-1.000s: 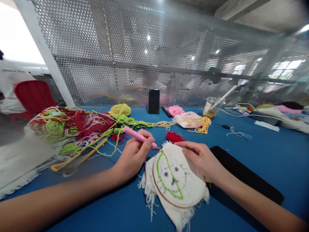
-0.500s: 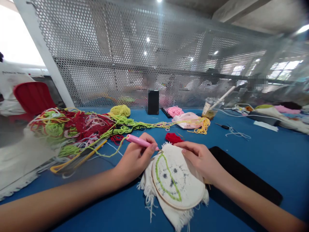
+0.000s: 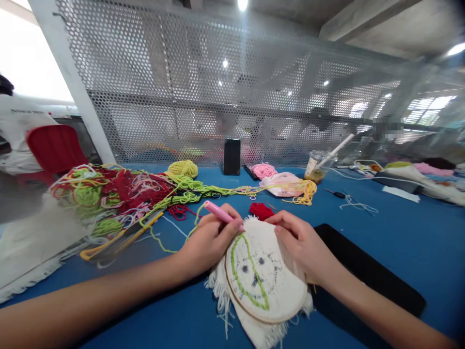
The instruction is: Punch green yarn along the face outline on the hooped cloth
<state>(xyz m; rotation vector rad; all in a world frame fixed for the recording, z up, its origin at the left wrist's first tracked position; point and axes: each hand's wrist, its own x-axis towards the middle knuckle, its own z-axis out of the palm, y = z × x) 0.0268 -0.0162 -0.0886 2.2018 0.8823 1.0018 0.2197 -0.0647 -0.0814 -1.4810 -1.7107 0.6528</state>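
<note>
My left hand (image 3: pixel 214 235) is closed round a pink punch needle (image 3: pixel 219 212), its tip end down at the upper left edge of the cloth. Light green yarn (image 3: pixel 159 241) trails from the tool's top end. The white cloth (image 3: pixel 283 291) is stretched in a round embroidery hoop (image 3: pixel 250 314) and has frayed edges. A green stitched outline (image 3: pixel 236 271) curves over its left part, beside dark drawn marks. My right hand (image 3: pixel 300 242) grips the hoop's upper right edge, thumb on the cloth and some fingers hidden. A red yarn bundle (image 3: pixel 260 211) lies just beyond the hoop.
A tangled yarn heap (image 3: pixel 123 191) covers the table's left. A black phone (image 3: pixel 231 156) stands at the mesh panel (image 3: pixel 181 106). A drink cup (image 3: pixel 315 167) with a straw stands back right. A black flat object (image 3: pixel 378 271) lies by my right arm. Scissors (image 3: pixel 123 240) lie left.
The punch needle has tipped more upright, its tip now down at the cloth. My left hand has shifted slightly right, and the green yarn hangs in a different curve.
</note>
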